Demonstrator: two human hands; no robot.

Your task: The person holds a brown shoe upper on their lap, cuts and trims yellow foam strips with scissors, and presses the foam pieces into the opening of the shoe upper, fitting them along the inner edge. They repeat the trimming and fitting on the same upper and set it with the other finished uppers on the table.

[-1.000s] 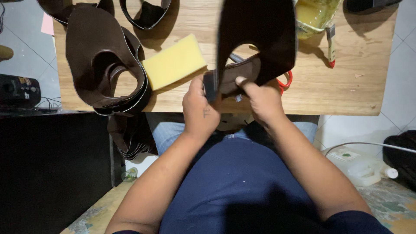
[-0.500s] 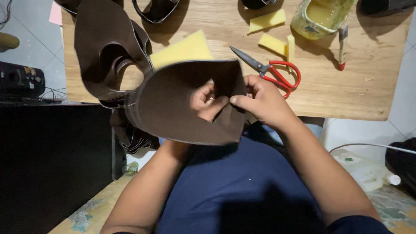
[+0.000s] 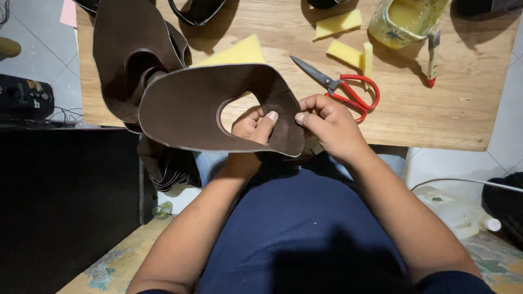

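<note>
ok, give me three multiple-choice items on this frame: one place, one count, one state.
1. Where do the red-handled scissors lie?
A. on the wooden table, beyond the right hand
B. on the floor
C. in the person's lap

2. How many small yellow foam blocks lie near the yellow-filled container?
A. none
B. three
C. six

3. How is the flat brown leather piece with the oval cut-out held?
A. lying untouched on the table
B. pinched by both hands at its right end
C. rolled into a tube

A: the scissors rest on the tabletop past the right hand.
B: three blocks show there.
B: the left hand and right hand have it in a grip.
</note>
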